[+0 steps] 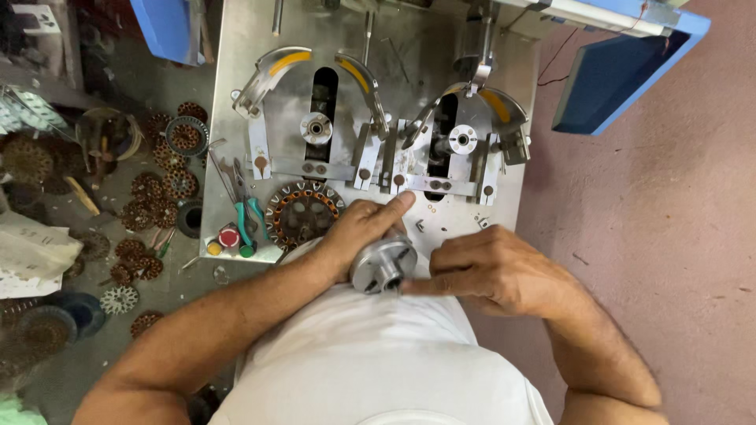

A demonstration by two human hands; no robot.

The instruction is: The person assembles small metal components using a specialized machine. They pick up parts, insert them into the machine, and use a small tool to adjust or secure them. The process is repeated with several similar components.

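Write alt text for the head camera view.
Seen from above, a person's left hand grips a round silver metal part while the right hand touches its side. Beyond lie a copper-wound stator and a steel winding machine.

Far left, beside the scattered stators: crumpled white paper package [31, 256], handwriting on it. No screens or signs.

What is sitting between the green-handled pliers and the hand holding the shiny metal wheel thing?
In the head view, a round stator wound with copper coils lies on the metal table, between the green-handled pliers and the left hand.
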